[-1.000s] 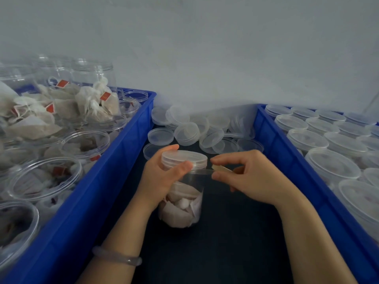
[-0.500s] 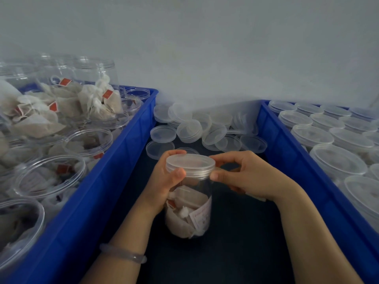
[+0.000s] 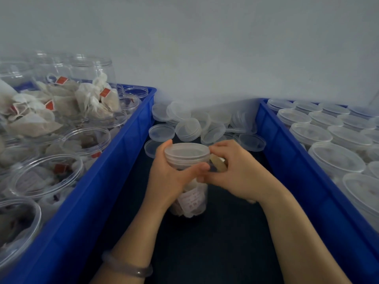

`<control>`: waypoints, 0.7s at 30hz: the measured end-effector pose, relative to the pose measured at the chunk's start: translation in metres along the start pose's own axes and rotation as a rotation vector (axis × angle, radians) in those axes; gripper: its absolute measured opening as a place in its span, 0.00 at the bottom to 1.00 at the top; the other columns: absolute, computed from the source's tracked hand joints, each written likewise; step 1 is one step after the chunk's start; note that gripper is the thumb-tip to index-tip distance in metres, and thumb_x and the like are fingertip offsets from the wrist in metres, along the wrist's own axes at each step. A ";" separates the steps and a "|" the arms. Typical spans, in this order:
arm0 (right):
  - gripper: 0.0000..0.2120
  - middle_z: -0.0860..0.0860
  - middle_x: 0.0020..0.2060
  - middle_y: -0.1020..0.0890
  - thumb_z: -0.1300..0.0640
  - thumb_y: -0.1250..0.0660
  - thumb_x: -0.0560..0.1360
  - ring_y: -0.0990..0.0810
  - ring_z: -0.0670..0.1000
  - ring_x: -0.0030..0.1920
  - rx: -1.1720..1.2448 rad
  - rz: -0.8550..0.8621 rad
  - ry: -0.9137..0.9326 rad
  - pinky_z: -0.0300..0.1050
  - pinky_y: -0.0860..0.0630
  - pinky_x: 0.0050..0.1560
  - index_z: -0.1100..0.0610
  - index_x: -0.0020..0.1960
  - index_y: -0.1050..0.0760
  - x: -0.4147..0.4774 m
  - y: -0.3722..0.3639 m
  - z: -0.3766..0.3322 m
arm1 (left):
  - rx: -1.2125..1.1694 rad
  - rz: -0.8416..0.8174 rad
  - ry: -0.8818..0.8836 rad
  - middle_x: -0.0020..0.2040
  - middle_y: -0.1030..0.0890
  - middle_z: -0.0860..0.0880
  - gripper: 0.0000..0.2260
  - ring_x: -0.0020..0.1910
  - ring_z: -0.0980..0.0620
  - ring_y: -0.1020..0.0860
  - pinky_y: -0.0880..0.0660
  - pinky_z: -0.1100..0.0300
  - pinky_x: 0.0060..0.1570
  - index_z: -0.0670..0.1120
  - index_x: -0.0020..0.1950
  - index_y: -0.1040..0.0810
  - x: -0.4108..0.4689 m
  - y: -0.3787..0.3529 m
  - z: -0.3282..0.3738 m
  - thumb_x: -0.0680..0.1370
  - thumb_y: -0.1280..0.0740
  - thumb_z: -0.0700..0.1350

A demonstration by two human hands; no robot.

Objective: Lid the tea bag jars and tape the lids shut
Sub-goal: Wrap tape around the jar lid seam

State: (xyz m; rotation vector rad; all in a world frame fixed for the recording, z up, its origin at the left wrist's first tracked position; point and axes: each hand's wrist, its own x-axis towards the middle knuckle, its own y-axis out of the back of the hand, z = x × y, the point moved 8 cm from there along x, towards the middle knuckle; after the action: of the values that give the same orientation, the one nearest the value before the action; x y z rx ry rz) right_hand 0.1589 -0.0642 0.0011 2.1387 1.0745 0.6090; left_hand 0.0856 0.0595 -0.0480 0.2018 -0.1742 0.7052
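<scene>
A clear jar of tea bags (image 3: 191, 198) stands on the dark surface between two blue crates, with a translucent lid (image 3: 186, 153) on top. My left hand (image 3: 170, 177) wraps the jar just under the lid, thumb across the front. My right hand (image 3: 235, 171) presses against the jar's right side and holds a small beige tape roll (image 3: 218, 163) by the lid's rim. The tape strip itself is too clear to make out.
The left blue crate (image 3: 114, 177) holds several open jars of tea bags (image 3: 47, 175). The right blue crate (image 3: 287, 160) holds several lidded jars (image 3: 336, 158). A heap of loose lids (image 3: 188, 128) lies behind the jar, against a white wall.
The jar has been drawn closer and stood upright. My right hand, which held the tape out to the right, has come in against the jar's side below the lid.
</scene>
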 end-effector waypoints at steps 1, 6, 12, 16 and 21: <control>0.19 0.47 0.54 0.21 0.49 0.27 0.69 0.22 0.46 0.52 0.070 -0.079 -0.002 0.41 0.26 0.46 0.45 0.60 0.23 -0.002 -0.006 -0.002 | -0.005 0.038 0.009 0.53 0.27 0.64 0.51 0.49 0.76 0.27 0.29 0.77 0.39 0.54 0.69 0.36 0.000 0.002 -0.002 0.50 0.26 0.68; 0.22 0.41 0.40 0.17 0.53 0.28 0.72 0.22 0.43 0.27 0.204 -0.106 -0.088 0.34 0.27 0.29 0.36 0.62 0.29 -0.011 0.000 0.007 | -0.007 0.026 0.003 0.53 0.24 0.63 0.53 0.53 0.67 0.25 0.28 0.70 0.44 0.52 0.71 0.33 0.004 0.009 -0.006 0.48 0.28 0.67; 0.18 0.40 0.23 0.22 0.46 0.25 0.66 0.26 0.41 0.21 0.162 0.008 -0.122 0.29 0.33 0.25 0.42 0.55 0.21 -0.013 0.017 0.012 | -0.054 -0.107 -0.019 0.57 0.22 0.56 0.43 0.54 0.63 0.22 0.25 0.71 0.46 0.52 0.66 0.30 0.005 0.008 -0.005 0.52 0.26 0.61; 0.22 0.39 0.28 0.19 0.43 0.24 0.63 0.24 0.42 0.24 0.175 0.022 -0.150 0.30 0.32 0.25 0.45 0.55 0.22 -0.008 0.012 0.018 | -0.046 -0.154 -0.051 0.57 0.21 0.53 0.40 0.56 0.60 0.22 0.23 0.66 0.51 0.52 0.64 0.29 0.001 0.007 -0.001 0.55 0.21 0.60; 0.45 0.40 0.51 0.20 0.36 0.25 0.49 0.21 0.41 0.28 0.253 -0.062 -0.144 0.31 0.29 0.27 0.41 0.65 0.30 -0.007 0.003 0.017 | -0.083 -0.294 -0.054 0.58 0.19 0.50 0.46 0.58 0.55 0.21 0.25 0.64 0.54 0.49 0.66 0.30 -0.004 0.000 -0.001 0.53 0.23 0.66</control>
State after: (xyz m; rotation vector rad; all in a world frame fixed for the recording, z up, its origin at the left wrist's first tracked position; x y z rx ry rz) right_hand 0.1678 -0.0774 -0.0092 2.3137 1.1847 0.2961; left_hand 0.0825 0.0575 -0.0503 0.1633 -0.2196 0.3993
